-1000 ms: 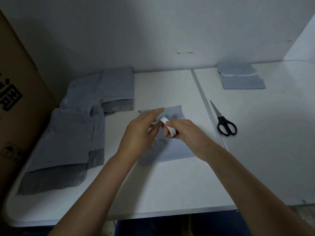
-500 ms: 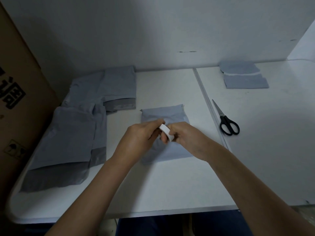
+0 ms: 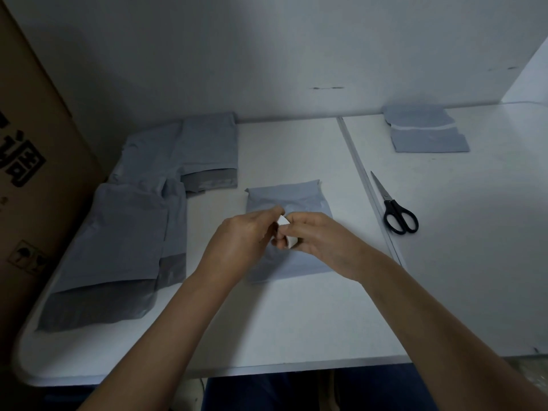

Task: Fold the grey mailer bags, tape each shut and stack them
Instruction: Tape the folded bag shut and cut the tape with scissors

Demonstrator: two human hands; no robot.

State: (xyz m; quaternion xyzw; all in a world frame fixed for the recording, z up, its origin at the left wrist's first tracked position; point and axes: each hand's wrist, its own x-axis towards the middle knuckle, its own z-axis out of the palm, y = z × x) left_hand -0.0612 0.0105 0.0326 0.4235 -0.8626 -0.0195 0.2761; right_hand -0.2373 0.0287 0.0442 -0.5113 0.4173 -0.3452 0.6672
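White walls close in a white table [image 3: 296, 327] where a person works with both bare hands over a folded grey mailer bag [image 3: 299, 200] lying flat near the middle. A small white roll of tape [image 3: 286, 232] sits between the hands: the right hand [image 3: 323, 240] curls its fingers around the roll, while the left hand [image 3: 240, 241] pinches the roll's upper edge between thumb and fingertips, just above the bag. Unfolded grey mailer bags [image 3: 130, 232] lie overlapping along the table's left side, their darker flaps facing the near edge. At the far right, a short stack of folded bags [image 3: 427, 137] rests close to the wall, a pale strip across it. Black-handled scissors [image 3: 396, 213] lie shut just right of the seam that splits the tabletop, well apart from the hands. A brown cardboard box [image 3: 32, 161] stands at left, printed with bold black characters, only partly in view, and small handling symbols too small to read.
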